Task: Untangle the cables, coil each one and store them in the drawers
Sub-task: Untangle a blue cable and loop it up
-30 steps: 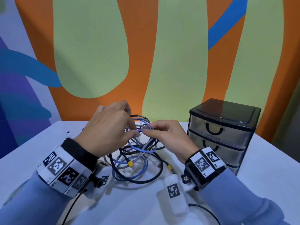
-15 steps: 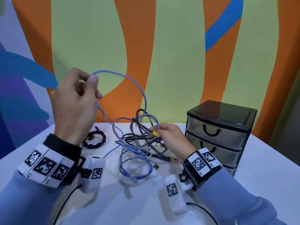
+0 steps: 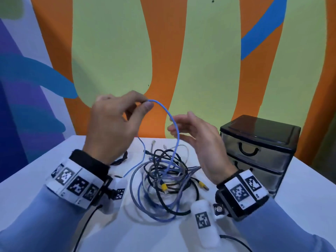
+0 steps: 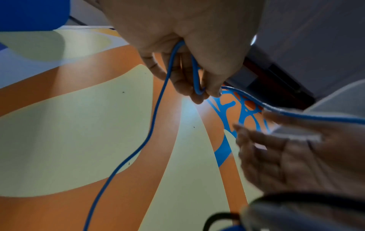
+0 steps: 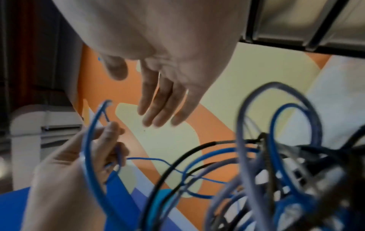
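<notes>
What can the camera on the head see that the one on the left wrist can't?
Only the head view shows the tangled pile of cables on the white table, the yellow-tipped plugs and the drawer unit with its drawers shut.

Only the left wrist view shows, from below, the blue cable doubling back in a tight bend between the fingertips.

Both show the left hand pinching the blue cable, and the right hand open beside it, holding nothing.
</notes>
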Action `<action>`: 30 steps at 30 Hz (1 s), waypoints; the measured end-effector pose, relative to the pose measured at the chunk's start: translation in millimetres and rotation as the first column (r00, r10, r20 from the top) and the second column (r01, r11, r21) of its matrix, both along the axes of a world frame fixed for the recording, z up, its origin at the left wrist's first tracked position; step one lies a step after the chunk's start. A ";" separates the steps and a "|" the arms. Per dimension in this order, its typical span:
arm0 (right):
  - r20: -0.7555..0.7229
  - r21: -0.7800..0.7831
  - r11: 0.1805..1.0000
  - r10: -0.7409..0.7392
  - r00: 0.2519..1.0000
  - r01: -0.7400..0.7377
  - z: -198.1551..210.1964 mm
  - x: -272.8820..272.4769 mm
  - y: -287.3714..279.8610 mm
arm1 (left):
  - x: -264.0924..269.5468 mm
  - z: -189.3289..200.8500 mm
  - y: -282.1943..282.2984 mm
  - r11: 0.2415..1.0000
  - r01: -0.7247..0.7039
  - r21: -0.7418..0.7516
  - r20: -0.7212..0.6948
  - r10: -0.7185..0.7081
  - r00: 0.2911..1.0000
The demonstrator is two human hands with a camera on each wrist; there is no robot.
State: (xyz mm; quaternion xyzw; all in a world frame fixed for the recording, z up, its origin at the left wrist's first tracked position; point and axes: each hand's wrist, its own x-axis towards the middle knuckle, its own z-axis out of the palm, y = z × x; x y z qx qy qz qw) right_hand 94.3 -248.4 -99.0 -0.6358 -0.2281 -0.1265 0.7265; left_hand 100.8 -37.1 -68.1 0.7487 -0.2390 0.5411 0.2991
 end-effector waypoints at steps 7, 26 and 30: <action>-0.143 0.205 0.921 0.363 0.921 -0.331 10.1 -15.6 6.9 | -3.1 -6.2 -7.7 0.924 -0.223 0.311 0.052 0.218 0.975; -0.034 0.271 0.962 0.037 0.999 -0.026 11.2 2.2 -9.3 | -24.3 -22.5 -46.3 0.680 0.415 0.604 -0.507 -0.074 0.859; -0.035 -0.093 0.996 -0.001 0.999 -0.002 1.8 2.9 -3.6 | -23.4 -13.1 -36.2 0.803 0.467 0.371 -0.458 -0.279 0.844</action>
